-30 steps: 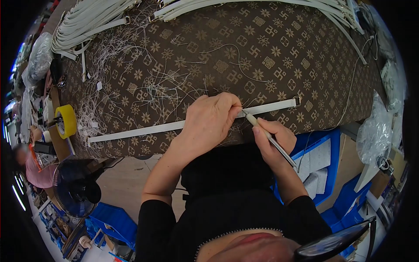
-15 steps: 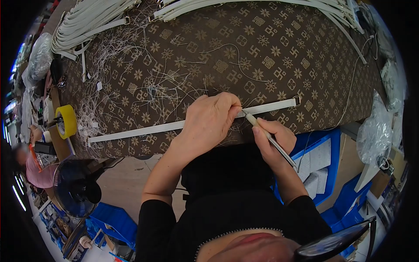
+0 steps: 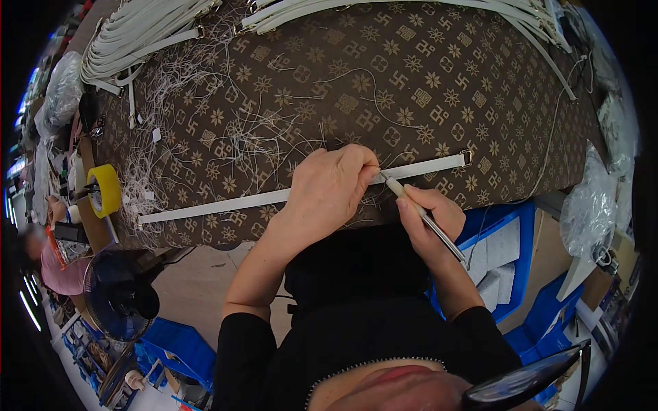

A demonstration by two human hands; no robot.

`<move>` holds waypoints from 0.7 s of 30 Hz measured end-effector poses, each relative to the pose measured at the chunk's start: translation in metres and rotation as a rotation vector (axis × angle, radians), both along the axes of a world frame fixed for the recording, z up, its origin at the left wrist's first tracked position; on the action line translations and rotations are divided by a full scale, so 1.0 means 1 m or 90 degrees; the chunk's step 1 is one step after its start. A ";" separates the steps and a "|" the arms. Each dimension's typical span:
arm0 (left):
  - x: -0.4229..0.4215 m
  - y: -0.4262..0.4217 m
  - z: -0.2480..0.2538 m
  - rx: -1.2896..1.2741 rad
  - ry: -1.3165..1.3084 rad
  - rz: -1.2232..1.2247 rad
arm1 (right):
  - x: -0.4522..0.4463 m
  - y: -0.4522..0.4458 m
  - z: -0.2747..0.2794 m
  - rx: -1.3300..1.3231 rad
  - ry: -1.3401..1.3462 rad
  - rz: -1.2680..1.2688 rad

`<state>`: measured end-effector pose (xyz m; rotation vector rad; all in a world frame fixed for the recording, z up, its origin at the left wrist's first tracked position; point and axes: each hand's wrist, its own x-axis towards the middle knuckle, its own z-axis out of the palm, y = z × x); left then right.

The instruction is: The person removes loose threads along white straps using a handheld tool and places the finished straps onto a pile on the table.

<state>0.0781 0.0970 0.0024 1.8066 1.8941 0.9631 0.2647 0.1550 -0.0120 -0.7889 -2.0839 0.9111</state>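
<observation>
A narrow white strap point(image 3: 226, 207) lies slantwise across the patterned cloth, a metal buckle point(image 3: 468, 158) at its right end. Over the strap's middle rests my left hand point(image 3: 325, 188), hiding part of it. Its thumb and forefinger are pinched together at the strap; what is between them is too small to make out. My right hand point(image 3: 432, 218) grips a pen-like tool point(image 3: 433, 226) with a pale front and a silver rear. The tool's thin tip meets the strap right beside my left fingertips.
Loose thread ends point(image 3: 257, 137) litter the brown cloth point(image 3: 445, 82). Bundles of white straps point(image 3: 147, 41) lie along the far edge. Yellow tape point(image 3: 104, 190) and a black fan point(image 3: 120, 294) are at the left. A blue bin point(image 3: 524, 246) with papers stands below the table's right side.
</observation>
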 end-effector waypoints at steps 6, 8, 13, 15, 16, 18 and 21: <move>0.000 0.000 -0.001 0.003 0.001 -0.001 | 0.000 0.000 0.000 -0.015 0.005 0.009; 0.000 0.000 0.000 0.005 0.002 0.000 | 0.001 -0.001 -0.001 -0.015 0.009 0.008; 0.000 0.000 -0.001 0.008 0.003 0.000 | 0.003 -0.002 0.001 -0.041 -0.009 0.001; 0.000 0.000 0.000 0.006 -0.001 -0.002 | 0.002 -0.001 0.001 -0.052 -0.013 -0.001; 0.000 0.000 -0.001 0.006 -0.002 -0.002 | -0.001 0.000 0.001 -0.028 -0.004 -0.002; 0.000 0.000 -0.001 0.007 -0.001 -0.004 | -0.002 0.001 0.001 -0.004 0.006 -0.004; 0.000 0.000 -0.001 0.007 -0.003 -0.002 | -0.001 0.001 0.002 -0.013 -0.004 0.002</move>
